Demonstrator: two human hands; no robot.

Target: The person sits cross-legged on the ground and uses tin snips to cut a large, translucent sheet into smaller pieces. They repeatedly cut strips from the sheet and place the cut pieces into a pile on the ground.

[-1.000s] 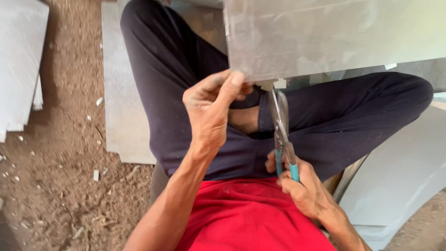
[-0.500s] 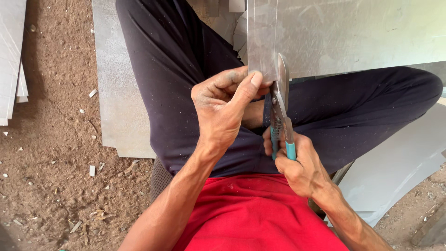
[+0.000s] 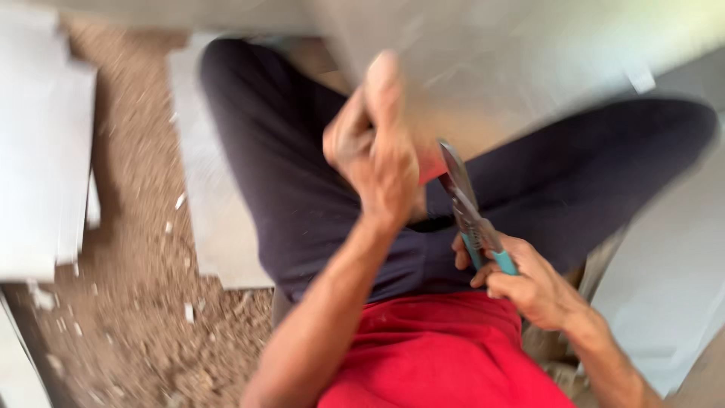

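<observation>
While the left hand [image 3: 377,147] pinches the metal sheet [image 3: 529,68] at twelve o'clock, the right hand [image 3: 529,283] grips teal-handled snips [image 3: 472,215].

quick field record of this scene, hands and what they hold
left hand: raised, gripping the lower edge of the grey metal sheet
right hand: closed round the teal handles of the tin snips
snips: blades point up at the sheet's edge
posture: seated, dark trousers, red shirt
ground: dirt floor with small scraps, flat grey sheets lying about
image: motion-blurred

Red shirt [image 3: 445,355], dark navy trousers [image 3: 294,189], bare forearms
</observation>
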